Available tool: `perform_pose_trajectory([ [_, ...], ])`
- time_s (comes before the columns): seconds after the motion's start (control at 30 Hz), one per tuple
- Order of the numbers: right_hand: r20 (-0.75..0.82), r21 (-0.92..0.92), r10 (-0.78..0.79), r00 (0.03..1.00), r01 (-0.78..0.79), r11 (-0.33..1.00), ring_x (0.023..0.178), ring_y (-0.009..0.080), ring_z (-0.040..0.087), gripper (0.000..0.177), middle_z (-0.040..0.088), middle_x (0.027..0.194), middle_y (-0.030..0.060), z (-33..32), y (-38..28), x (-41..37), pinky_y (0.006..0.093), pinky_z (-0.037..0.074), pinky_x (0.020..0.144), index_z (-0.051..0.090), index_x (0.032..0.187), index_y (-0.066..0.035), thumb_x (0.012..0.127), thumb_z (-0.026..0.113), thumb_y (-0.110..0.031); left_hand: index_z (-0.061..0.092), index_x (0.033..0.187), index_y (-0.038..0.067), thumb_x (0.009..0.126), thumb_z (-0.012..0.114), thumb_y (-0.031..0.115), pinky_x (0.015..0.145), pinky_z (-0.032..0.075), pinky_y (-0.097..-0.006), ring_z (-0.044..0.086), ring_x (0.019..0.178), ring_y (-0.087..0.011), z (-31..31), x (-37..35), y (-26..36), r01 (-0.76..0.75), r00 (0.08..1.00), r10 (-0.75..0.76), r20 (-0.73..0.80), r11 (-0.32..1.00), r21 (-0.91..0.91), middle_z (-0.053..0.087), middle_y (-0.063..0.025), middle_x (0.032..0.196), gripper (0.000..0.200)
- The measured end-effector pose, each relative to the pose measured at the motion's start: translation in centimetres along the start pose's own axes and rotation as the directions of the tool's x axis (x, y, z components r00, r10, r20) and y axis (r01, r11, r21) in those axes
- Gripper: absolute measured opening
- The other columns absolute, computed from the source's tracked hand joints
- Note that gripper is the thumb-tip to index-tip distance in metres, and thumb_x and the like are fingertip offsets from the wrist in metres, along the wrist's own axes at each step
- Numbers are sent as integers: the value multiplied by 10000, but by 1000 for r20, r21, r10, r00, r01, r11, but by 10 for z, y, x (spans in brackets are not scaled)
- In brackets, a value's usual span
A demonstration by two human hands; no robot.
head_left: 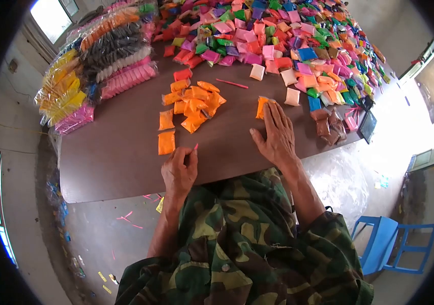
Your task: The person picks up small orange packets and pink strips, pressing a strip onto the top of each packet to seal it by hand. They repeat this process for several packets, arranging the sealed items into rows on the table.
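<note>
My left hand [180, 165] is closed in a pinch, with a small pink tip [196, 146] showing at its fingers. Just above it an orange packet [166, 143] lies flat on the brown table [110, 162]. Further up is a heap of orange packets [195, 104], with a red-orange packet [182, 74] at its top. My right hand [277, 133] lies open, palm down, its fingertips on a single orange packet [261, 108] that they partly cover. A thin pink strip [232, 83] lies between the heap and that packet.
Many coloured packets [273, 35] are piled at the back and right. Brown packets [331, 127] and a dark flat object [367, 126] sit near the right edge. Clear bags of packets [115, 56] stand back left. A blue chair [379, 244] is on the floor at right.
</note>
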State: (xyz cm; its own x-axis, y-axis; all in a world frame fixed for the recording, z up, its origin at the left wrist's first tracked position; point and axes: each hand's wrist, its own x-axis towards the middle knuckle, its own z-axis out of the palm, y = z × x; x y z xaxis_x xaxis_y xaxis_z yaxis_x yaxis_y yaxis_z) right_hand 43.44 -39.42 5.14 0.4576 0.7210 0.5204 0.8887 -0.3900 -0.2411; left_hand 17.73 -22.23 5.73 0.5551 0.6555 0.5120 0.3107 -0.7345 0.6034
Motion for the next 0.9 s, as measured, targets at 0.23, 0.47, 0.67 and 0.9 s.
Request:
perform_pose_trajectory([
  [0.23,-9,-18,3,1000,-3,1000,1565,412,410,829,439,1683,232,-3,-3,-1,570,341,1253,457,1606,39,967,753,-400,716,943,23,968,817,112,648,582,-363,755,710,-256,1,-3,-4,12,1000,-13,23,999,44,749,-149,832,137],
  [0.47,11,-53,4,1000,-3,999,1559,396,416,805,462,1662,220,-4,-3,-2,555,331,1265,486,1599,20,982,749,-425,687,918,66,963,809,128,626,558,-439,723,719,-365,2,-1,-1,13,1000,-14,-14,1000,-19,718,-137,820,144],
  [0.67,-73,18,-90,993,91,996,1485,386,502,714,527,1597,205,-19,-32,12,517,420,1204,533,1550,1,955,791,-298,686,920,66,956,805,109,628,554,-454,715,728,-390,0,-2,1,15,1000,-15,-9,1000,-16,712,-146,820,132],
  [0.9,-145,302,13,989,32,953,1304,409,643,587,657,1427,209,43,-71,71,473,563,1039,589,1464,4,958,776,-226,681,907,69,941,818,108,634,555,-475,715,738,-408,4,-2,-2,24,999,-24,-24,1000,8,709,-154,818,146],
])
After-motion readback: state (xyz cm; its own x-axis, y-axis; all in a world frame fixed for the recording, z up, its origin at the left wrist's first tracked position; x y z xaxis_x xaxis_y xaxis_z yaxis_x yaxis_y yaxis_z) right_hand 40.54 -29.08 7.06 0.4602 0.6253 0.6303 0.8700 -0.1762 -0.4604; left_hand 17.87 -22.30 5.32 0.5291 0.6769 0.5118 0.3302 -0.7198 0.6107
